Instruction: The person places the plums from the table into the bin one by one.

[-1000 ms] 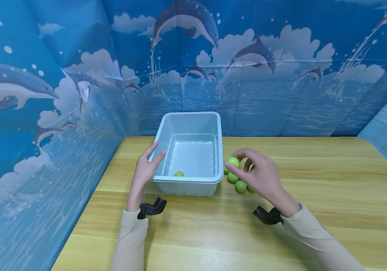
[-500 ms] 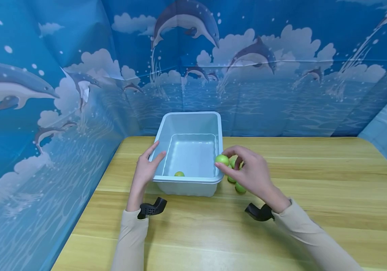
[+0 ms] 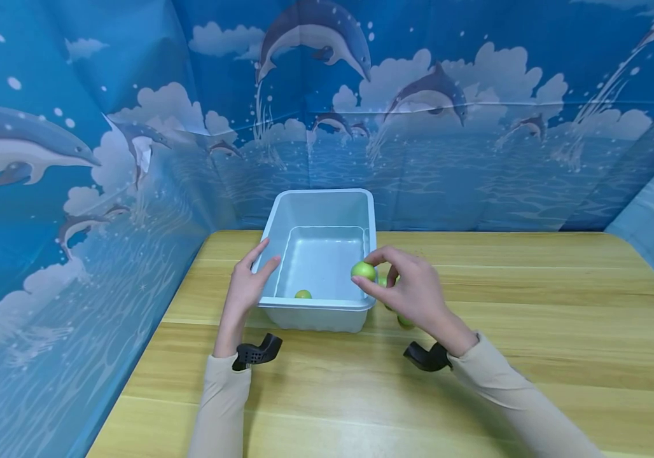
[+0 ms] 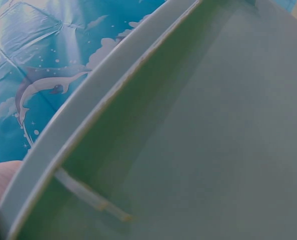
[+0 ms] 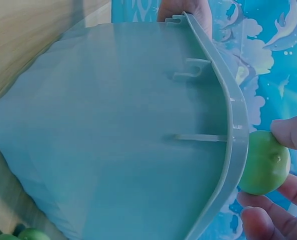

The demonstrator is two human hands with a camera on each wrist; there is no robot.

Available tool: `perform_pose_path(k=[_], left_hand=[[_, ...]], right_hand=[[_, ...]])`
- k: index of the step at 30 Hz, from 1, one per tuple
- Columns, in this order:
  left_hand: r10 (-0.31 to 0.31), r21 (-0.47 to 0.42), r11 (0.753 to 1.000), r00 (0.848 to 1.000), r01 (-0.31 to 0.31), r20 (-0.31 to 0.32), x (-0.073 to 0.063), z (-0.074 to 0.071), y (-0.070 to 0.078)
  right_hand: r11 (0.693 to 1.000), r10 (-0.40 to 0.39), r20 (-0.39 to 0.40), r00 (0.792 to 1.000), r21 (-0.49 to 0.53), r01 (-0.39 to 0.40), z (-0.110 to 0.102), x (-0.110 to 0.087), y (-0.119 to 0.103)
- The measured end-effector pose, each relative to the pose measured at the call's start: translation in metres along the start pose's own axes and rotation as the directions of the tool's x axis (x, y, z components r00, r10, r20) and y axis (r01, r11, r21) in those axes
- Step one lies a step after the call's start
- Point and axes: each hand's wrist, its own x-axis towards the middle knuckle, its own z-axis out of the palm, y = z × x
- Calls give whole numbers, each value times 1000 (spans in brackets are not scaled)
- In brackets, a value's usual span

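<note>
A pale blue-grey plastic bin [image 3: 327,304] stands on the table. My left hand [image 3: 245,283] holds its left rim, with the thumb reaching over the inner side; the left wrist view catches only part of this hand [image 4: 1,185] at the rim. My right hand [image 3: 410,286] pinches a lime [image 3: 364,271] between thumb and fingertips, over the bin's right rim. In the right wrist view that lime [image 5: 264,164] overlaps the rim edge. Another lime [image 3: 303,294] lies inside the bin near its front wall. More limes [image 3: 404,322] sit on the table, partly hidden under the right hand.
The wooden table [image 3: 533,331] extends widely to the right and front of the bin. A blue dolphin-print sheet [image 3: 464,165] hangs behind the table and along its left side. Each wrist carries a black camera mount [image 3: 427,356].
My right hand has picked a lime from the pile beside the bin and carried it left to the bin's right rim. The left hand and bin have stayed put.
</note>
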Motion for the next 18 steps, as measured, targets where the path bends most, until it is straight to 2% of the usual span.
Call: perform_pose_path(k=[18], left_hand=[[-9,-7,1000,1000,9,-7,0,0,0]], right_hand=[[1000,12,44,999,-9,-12,11,1,2]])
